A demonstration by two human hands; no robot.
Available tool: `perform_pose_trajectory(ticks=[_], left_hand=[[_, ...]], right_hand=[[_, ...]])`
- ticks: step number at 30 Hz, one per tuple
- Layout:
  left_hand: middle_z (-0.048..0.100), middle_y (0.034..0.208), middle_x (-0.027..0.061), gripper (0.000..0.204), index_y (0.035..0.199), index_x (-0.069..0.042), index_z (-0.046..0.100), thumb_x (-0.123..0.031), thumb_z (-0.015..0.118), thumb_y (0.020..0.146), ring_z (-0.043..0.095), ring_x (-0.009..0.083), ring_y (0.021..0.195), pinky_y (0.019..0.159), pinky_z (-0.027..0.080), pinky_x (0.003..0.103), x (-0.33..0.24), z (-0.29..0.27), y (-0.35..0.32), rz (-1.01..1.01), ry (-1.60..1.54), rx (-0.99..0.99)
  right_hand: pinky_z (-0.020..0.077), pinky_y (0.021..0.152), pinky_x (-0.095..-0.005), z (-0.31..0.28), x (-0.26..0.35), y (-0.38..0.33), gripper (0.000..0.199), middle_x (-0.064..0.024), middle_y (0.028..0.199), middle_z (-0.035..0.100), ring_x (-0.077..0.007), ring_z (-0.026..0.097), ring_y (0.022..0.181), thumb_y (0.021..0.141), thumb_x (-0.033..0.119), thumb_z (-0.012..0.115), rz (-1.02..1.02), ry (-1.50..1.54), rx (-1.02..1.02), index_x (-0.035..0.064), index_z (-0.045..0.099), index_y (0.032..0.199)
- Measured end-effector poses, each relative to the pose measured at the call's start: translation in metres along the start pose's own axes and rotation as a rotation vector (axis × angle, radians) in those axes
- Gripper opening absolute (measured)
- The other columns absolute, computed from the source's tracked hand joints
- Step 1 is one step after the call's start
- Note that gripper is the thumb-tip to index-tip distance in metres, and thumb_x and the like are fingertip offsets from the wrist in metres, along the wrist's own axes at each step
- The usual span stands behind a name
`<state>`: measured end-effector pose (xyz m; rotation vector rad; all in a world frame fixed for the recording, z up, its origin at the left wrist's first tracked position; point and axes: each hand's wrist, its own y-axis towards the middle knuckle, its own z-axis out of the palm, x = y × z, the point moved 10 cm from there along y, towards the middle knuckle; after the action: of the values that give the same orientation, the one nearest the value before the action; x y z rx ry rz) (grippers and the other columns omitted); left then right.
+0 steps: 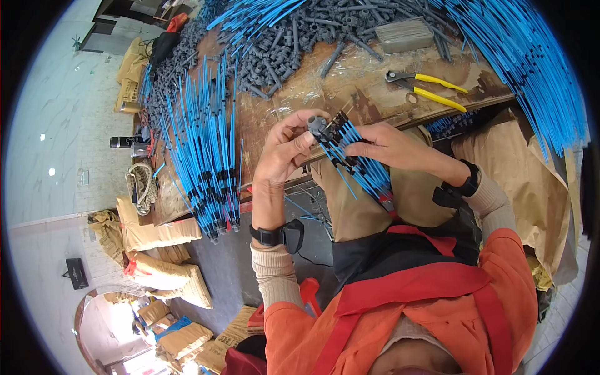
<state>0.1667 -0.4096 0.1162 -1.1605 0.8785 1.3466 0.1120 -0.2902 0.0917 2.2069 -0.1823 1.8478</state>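
Observation:
My left hand (284, 150) pinches a round grey plastic fitting (317, 125) between thumb and fingers, above the table's front edge. Right beside it, my right hand (381, 147) closes on a bundle of thin blue rods (367, 172) with black sections. The rods slant across my lap, their upper ends close to the fitting. Thin pointed tips stick up past the black sections. Fingers partly cover the place where rods and fitting come together, so I cannot tell whether they are joined.
Yellow-handled pliers (431, 87) lie on the wooden table (350, 81). Behind are heaped grey plastic parts (269, 59) and a grey block (405, 35). Blue rods are piled at the left (206, 144) and right (519, 62), overhanging the edge. A brown paper sack (500, 169) stands at the right.

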Motion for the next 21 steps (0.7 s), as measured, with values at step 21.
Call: perform_pose_trajectory(ticks=[21], left_hand=[[0.068, 0.107, 0.0103, 0.036, 0.123, 0.007, 0.057, -0.012, 0.065, 0.094, 0.061, 0.0105, 0.097, 0.086, 0.05, 0.027, -0.033, 0.027, -0.059, 0.212, 0.441, -0.489]], right_hand=[[0.045, 0.062, -0.0287, 0.011, 0.022, -0.002, 0.027, -0.0036, 0.076, 0.062, -0.0095, 0.055, 0.069, 0.096, 0.028, 0.059, 0.035, -0.063, -0.055, 0.001, 0.062, 0.1]])
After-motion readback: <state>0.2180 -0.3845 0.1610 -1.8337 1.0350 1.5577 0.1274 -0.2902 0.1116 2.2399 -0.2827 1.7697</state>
